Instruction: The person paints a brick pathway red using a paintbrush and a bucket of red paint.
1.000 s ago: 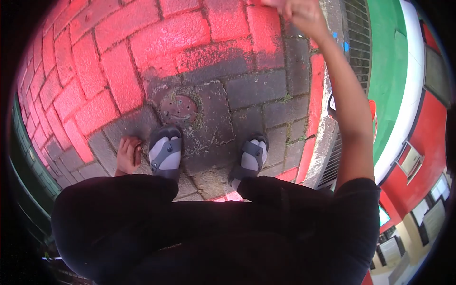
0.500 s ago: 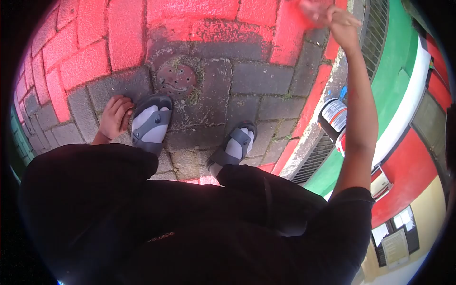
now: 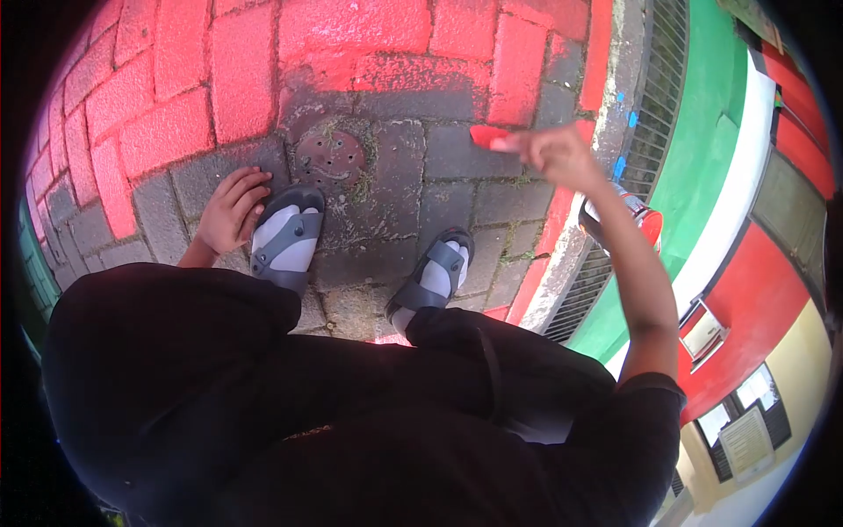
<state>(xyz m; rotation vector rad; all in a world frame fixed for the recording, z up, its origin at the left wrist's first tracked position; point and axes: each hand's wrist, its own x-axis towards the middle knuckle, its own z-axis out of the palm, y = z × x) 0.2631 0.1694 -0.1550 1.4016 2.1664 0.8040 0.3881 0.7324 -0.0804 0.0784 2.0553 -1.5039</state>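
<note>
Since the earlier frame the right hand has dropped from 1 o'clock toward centre, fingers pinched on a red-loaded paintbrush over the grey pavers. Left hand, loosely open, rests beside the sandal. Load sparingly; stroke along joints.

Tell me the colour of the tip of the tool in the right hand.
Red, seen in the head view: the brush tip held by the right hand.

- Brick paving, painted bright red at the top, bare grey lower down.
- Round metal cover set in the grey bricks.
- Metal drain grate along the kerb.
- Wall in green, white and red bands.
- Daylight.
</note>
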